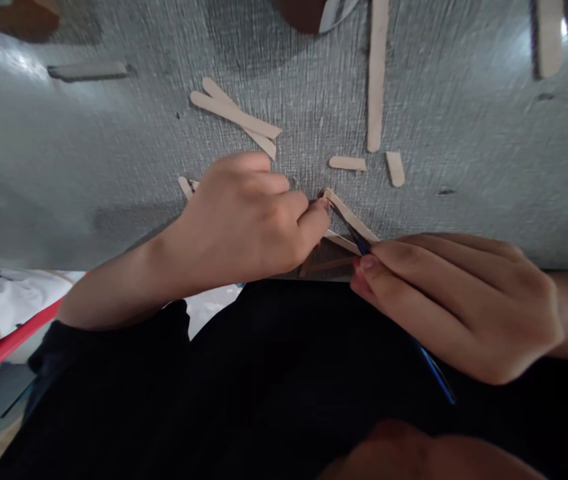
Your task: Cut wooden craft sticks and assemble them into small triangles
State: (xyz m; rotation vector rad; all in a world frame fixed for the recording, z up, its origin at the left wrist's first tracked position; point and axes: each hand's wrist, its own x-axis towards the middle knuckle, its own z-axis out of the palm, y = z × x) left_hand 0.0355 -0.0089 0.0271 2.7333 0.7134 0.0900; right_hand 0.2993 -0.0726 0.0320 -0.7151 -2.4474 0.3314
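Note:
My left hand (259,220) is curled, palm down, over wooden craft sticks. Its thumb and forefinger pinch at the end of a craft stick (351,217) that slants down to the right; a second stick (343,241) shows just below it. Left of the hand pokes out another stick end (185,188), mostly hidden. My right hand (459,293) grips a slim blue tool (437,373) with a dark pointed tip, which reaches the stick beside my left fingertips. Whether it is tweezers or a brush I cannot tell.
Two crossed sticks with cut ends (237,115) lie beyond my left hand. Two short cut pieces, one flat (347,163) and one upright (395,169), lie near a long stick (377,80). More sticks and a brown object (304,13) are farther back on the grey table (154,127).

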